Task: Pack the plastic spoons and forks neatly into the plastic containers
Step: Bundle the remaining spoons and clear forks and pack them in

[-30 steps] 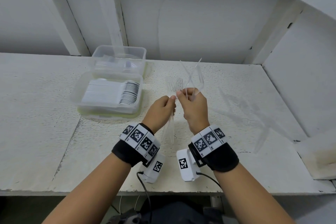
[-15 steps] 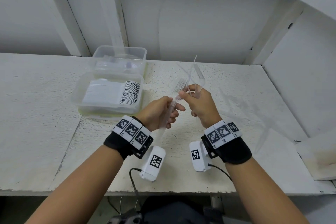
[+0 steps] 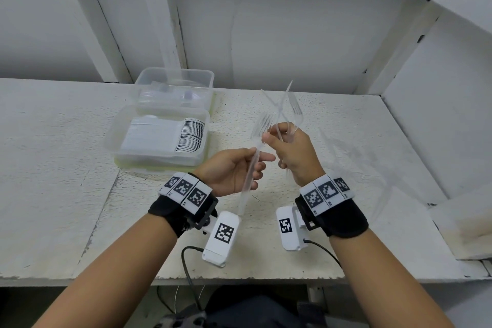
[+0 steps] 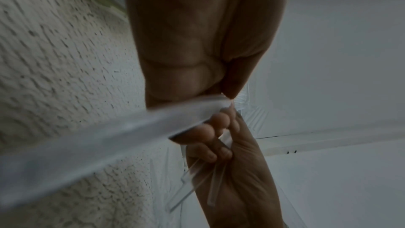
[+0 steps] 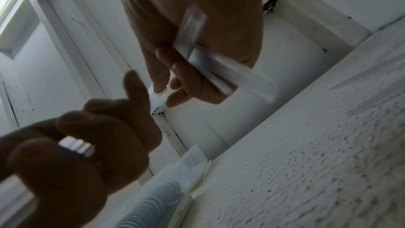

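My left hand (image 3: 239, 168) grips a stack of clear plastic forks (image 3: 253, 157) by the handles, tines up, above the white table. In the left wrist view the stack (image 4: 122, 133) crosses the frame. My right hand (image 3: 290, 152) holds a few loose clear forks (image 3: 286, 112) that cross each other, and its fingertips pinch at the tines of the left hand's stack. The right wrist view shows handles (image 5: 197, 44) across the right palm. A clear container (image 3: 162, 138) filled with a neat row of white spoons stands at the left. Behind it is a second clear container (image 3: 175, 88).
The white table (image 3: 372, 168) has a rough painted top, and faint clear cutlery lies on it at the right. A white wall and a beam stand close behind. A raised white ledge (image 3: 463, 224) borders the right side.
Both hands have drawn apart and lowered a little. The left hand has tilted its fork stack to the right, and the right hand's fingertips now reach the stack's tines.
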### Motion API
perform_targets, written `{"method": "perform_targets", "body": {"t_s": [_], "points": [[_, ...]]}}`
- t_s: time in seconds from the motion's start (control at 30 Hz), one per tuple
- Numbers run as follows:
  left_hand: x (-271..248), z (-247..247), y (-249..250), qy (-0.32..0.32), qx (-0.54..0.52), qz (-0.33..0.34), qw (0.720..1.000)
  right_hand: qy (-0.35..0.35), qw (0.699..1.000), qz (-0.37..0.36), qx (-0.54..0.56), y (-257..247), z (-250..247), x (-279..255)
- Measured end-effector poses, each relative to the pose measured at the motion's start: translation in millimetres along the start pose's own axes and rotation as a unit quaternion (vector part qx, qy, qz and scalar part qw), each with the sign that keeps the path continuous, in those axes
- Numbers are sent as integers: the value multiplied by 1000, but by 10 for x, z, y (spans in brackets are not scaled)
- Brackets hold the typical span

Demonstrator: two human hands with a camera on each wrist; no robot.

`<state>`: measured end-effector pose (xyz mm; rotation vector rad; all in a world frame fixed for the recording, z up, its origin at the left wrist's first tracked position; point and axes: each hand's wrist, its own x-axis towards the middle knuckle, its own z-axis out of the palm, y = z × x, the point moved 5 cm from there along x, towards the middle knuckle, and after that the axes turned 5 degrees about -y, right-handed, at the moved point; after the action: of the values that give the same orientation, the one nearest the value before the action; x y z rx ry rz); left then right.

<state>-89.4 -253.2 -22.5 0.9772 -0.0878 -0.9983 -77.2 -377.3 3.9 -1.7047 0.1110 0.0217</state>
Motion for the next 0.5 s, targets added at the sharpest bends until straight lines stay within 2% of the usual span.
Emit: {"method": "perform_targets", "body": {"t_s": [0.1, 0.2, 0.37, 0.5], "points": [[-18, -2, 10, 17, 34, 13, 999, 4, 999, -5, -50, -4, 5, -18], [2, -30, 11, 71, 56, 43, 995, 31, 995, 3, -93, 29, 7, -52], [18, -112, -12, 155, 42, 106, 981, 29, 998, 50, 0, 129, 81, -161], [2, -145, 15, 194, 29, 152, 969, 26, 998, 36, 36, 182, 134, -237]]}}
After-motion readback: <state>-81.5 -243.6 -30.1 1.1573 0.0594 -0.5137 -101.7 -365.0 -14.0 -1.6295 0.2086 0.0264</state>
